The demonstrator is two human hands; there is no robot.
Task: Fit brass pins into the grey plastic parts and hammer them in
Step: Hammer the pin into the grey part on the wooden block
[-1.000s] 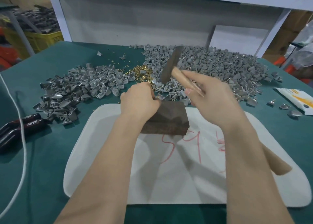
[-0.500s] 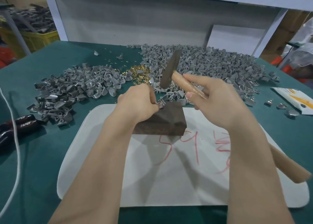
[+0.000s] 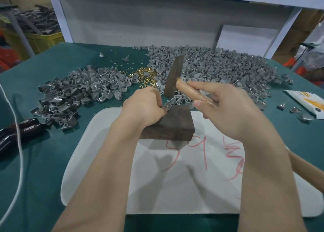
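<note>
1. Head view: two bare hands work over one dark brown wooden block [image 3: 175, 124], which lies on the far edge of one white rounded board [image 3: 175, 188] marked with red scribbles.
2. Left hand [image 3: 145, 107]: grip closed, fingertips pinching one small grey plastic part [image 3: 168, 106] against the block's far left corner. Whether a pin sits in it, cannot tell.
3. Right hand [image 3: 228, 112]: grip wrapped round the handle of one steel-headed wooden-handled hammer [image 3: 173, 77], index finger laid along the handle. Hammer head is tilted, its lower end just above the held part, not touching.
4. One loose pile of small brass pins [image 3: 145, 75] lies on the green worktop [image 3: 43, 161] beyond the left hand, between two heaps of grey parts, with a few stray pins behind it.
5. Left heap of grey plastic parts [image 3: 78, 91] is smaller and darker; right heap of grey plastic parts [image 3: 219, 68] is larger and paler, reaching behind the hammer.
6. Three loose grey parts [image 3: 295, 109] lie beside one white-and-yellow packet [image 3: 305, 103] at the right edge.
7. Two black handles printed "TAPER" [image 3: 22, 130] lie at the left, with one white cord [image 3: 19, 161] across them.
8. One yellow crate [image 3: 43, 40] stands beyond the worktop, far left.
</note>
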